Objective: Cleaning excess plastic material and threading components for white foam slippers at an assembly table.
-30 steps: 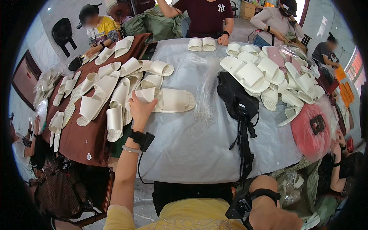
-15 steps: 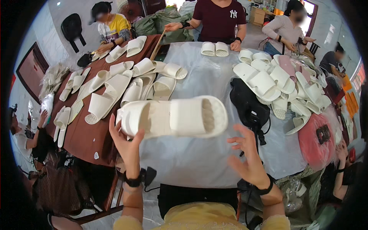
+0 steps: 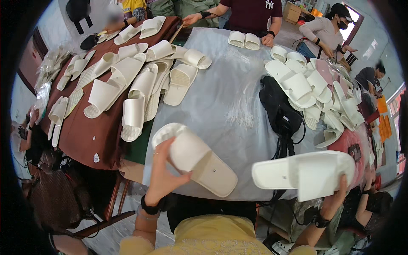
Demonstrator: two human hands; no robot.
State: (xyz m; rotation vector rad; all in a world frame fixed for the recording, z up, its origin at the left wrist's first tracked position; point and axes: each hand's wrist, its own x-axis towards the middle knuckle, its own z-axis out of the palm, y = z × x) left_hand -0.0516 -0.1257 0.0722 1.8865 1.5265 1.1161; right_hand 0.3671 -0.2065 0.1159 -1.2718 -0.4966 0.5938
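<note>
Above the near edge of the table, my left hand (image 3: pixel 163 176) grips a cream slide slipper (image 3: pixel 216 172) by its strap end, thumb on one side and fingers on the other. The slipper slants down to the right, its footbed facing up. At the right, my right hand (image 3: pixel 335 199) is closed on a whiter slide slipper (image 3: pixel 276 175), holding it near the strap end, with its far end pointing left. The fingers under that slipper are partly hidden. A gap separates the two slippers.
Cream slippers lie on the brown-covered table (image 3: pixel 80 140) at left. A slipper pile (image 3: pixel 297 87) sits at right, beside a black bag (image 3: pixel 278 106) and a pink plastic-wrapped bundle (image 3: pixel 359 146). Across the plastic-covered table (image 3: pixel 229 89), a person in maroon (image 3: pixel 250 17) stands behind a slipper pair (image 3: pixel 244 40).
My right hand, open and without a slipper before, now holds one at the right. My left hand has lowered, and its slipper now slants down to the right. The view has shifted.
</note>
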